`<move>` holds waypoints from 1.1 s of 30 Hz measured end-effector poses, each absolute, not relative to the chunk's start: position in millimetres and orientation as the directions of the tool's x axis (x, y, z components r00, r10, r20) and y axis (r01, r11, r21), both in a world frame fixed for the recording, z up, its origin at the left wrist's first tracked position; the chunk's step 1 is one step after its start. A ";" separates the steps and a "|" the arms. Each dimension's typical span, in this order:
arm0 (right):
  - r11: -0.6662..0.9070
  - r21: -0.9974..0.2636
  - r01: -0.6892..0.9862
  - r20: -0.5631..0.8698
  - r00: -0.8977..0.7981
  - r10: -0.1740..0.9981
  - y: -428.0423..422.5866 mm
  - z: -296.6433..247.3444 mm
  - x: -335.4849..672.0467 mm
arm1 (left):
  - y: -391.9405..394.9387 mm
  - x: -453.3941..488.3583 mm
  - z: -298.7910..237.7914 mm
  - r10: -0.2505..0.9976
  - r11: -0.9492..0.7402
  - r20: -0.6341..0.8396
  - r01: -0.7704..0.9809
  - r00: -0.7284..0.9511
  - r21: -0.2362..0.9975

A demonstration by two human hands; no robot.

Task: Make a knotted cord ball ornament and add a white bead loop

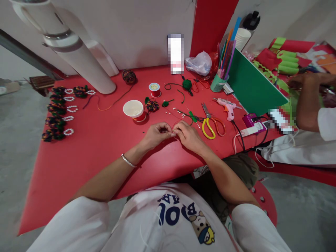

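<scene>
My left hand (156, 134) and my right hand (187, 134) meet over the red table (91, 154), fingertips pinched together on something too small to name, maybe a thin thread or a bead. A silver bangle sits on my left wrist. Loose white beads (174, 112) lie just beyond my hands. A white cup of beads (133, 109) stands left of them, beside a dark crocheted flower (152, 105).
Yellow-handled scissors (208, 126), a glue gun (228, 106), a red thread spool (154, 89), green yarn (187, 84) and a pen cup (219, 82) lie farther back. Finished flower-and-bead pieces (56, 119) line the left edge. Another person's arm (307, 105) works at the right.
</scene>
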State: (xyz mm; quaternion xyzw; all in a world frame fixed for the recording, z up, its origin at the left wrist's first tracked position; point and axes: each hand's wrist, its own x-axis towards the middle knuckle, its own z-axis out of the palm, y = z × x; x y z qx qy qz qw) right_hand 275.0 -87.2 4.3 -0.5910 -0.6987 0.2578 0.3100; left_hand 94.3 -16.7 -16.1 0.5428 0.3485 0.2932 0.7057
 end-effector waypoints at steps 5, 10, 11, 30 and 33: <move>0.161 -0.724 0.670 0.130 -0.097 0.987 -87.5 5.7 275.4 | -19.6 95.6 -10.1 0.762 0.327 -0.236 -0.043 0.603 0.944; 0.171 -0.734 0.657 0.143 -0.097 0.985 -87.4 4.9 276.0 | -20.6 96.6 -11.7 0.764 0.363 -0.245 -0.084 0.596 0.928; 0.170 -0.739 0.652 0.151 -0.086 0.985 -86.9 4.1 275.9 | -20.3 96.7 -13.1 0.767 0.362 -0.238 -0.096 0.595 0.927; 0.108 -0.895 0.432 0.133 0.028 0.991 -85.2 -8.5 263.2 | -13.2 95.3 -22.6 0.849 0.119 -0.054 -0.091 0.525 0.989; 0.155 -0.855 0.495 0.189 0.018 0.982 -84.8 -8.7 265.6 | -13.3 96.4 -20.6 0.841 0.152 -0.065 -0.120 0.537 0.981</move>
